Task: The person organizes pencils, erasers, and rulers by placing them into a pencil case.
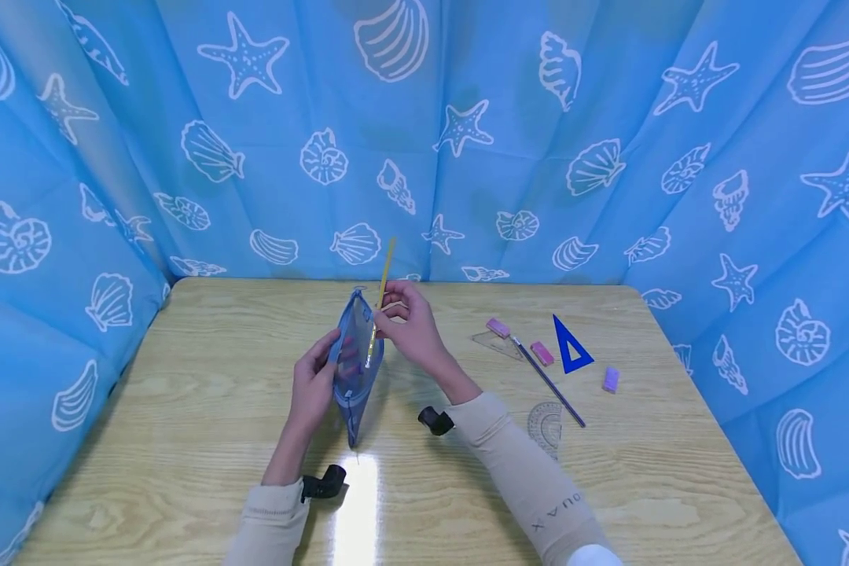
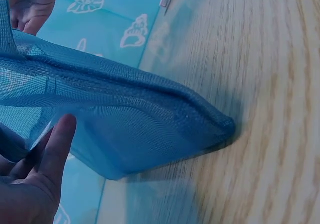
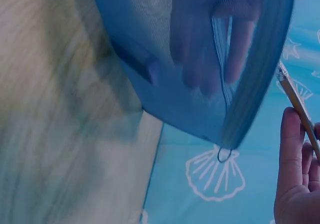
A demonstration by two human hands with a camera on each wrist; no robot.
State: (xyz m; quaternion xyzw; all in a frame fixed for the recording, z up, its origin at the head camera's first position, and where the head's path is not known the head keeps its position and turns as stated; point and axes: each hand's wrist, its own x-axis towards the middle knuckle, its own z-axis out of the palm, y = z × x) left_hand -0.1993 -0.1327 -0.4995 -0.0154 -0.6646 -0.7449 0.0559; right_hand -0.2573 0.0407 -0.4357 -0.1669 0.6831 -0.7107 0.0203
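Head view: I see the left hand (image 1: pixel 314 385) gripping the side of the blue pouch (image 1: pixel 356 389) over the table (image 1: pixel 205 377); the right hand (image 1: pixel 412 322) pinches the yellow pencil (image 1: pixel 387 271) at its open mouth.

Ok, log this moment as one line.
left hand: holds open blue mesh pouch; right hand: pinches yellow stick; lying right: blue triangle, purple eraser

Blue shell-&-starfish curtain (image 1: pixel 276 189) is hanging round the back + sides of the wood-grain counter (image 1: pixel 212 377). One pink eraser (image 1: pixel 498 328) is lying by a clear set sq. (image 1: pixel 498 344); a dark stick (image 1: pixel 549 382) (pencil or brush, can't tell) is slanting nr. it, 2nd pink eraser (image 1: pixel 542 354) just beside. Blue set sq. (image 1: pixel 562 346) is resting btwn. that & a purple eraser (image 1: pixel 611 380); clear protractor (image 1: pixel 545 424) is lying L of the stick's near end.
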